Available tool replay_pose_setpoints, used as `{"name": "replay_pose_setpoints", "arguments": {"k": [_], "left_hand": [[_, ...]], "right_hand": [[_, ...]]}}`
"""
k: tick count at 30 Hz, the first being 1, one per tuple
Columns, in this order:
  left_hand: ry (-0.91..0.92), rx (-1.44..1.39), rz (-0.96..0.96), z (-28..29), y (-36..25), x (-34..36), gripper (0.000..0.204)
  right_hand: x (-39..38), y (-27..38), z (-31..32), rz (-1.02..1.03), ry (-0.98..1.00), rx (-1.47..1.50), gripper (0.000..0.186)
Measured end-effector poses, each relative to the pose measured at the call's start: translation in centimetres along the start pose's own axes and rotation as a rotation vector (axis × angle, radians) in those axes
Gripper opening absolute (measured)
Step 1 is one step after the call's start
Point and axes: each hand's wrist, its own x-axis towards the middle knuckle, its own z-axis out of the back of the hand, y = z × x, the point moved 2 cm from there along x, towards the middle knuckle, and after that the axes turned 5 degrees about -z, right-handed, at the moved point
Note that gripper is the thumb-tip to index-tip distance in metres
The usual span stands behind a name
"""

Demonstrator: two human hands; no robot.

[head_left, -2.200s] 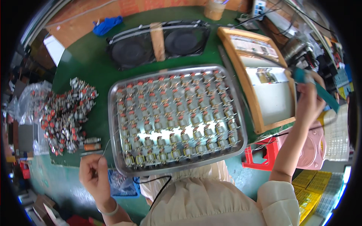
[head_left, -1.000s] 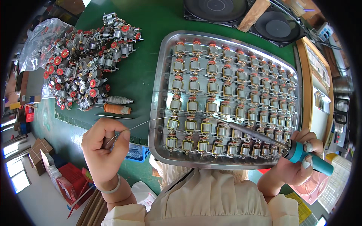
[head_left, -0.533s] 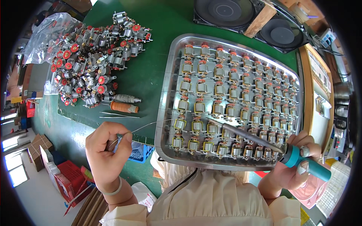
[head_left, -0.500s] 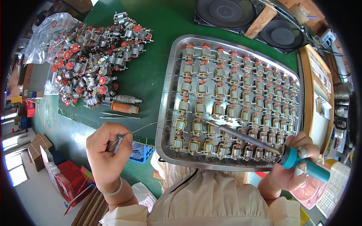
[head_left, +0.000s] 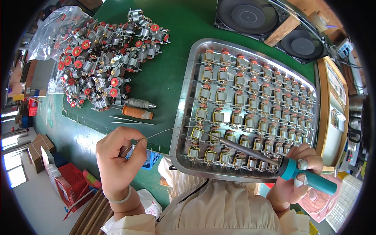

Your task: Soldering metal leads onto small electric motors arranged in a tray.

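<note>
A thin length of solder wire is pinched between the thumb and fingers of my left hand. Its far end reaches over the left side of a shiny metal tray. My right hand grips the teal handle of a soldering iron, whose shaft slants down-left across the front rows. The iron's tip is close to the wire's end, beside a small motor-like metal part with a yellow edge. Whether tip, wire and part touch I cannot tell. Rows of similar parts fill the tray.
A heap of loose motor-like parts with red discs lies at the far left by a clear plastic bag. Tweezers and an orange-handled tool lie in front. Two black speakers stand behind the tray.
The view has shifted, so tray and heap sit further right in the picture. The iron's tip has moved left over the tray, closer to the part at its left side. Both grips are unchanged.
</note>
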Motion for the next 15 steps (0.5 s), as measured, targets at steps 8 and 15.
{"name": "replay_pose_setpoints", "arguments": {"k": [8, 15], "left_hand": [[0.023, 0.0, 0.008, -0.14, 0.1, 0.17, 0.008], [0.037, -0.001, 0.004, -0.1, -0.14, 0.43, 0.009]], "right_hand": [[0.09, -0.11, -0.99, -0.038, -0.063, -0.098, 0.025], [0.43, -0.05, -1.32, -0.066, -0.095, -0.14, 0.027]]}}
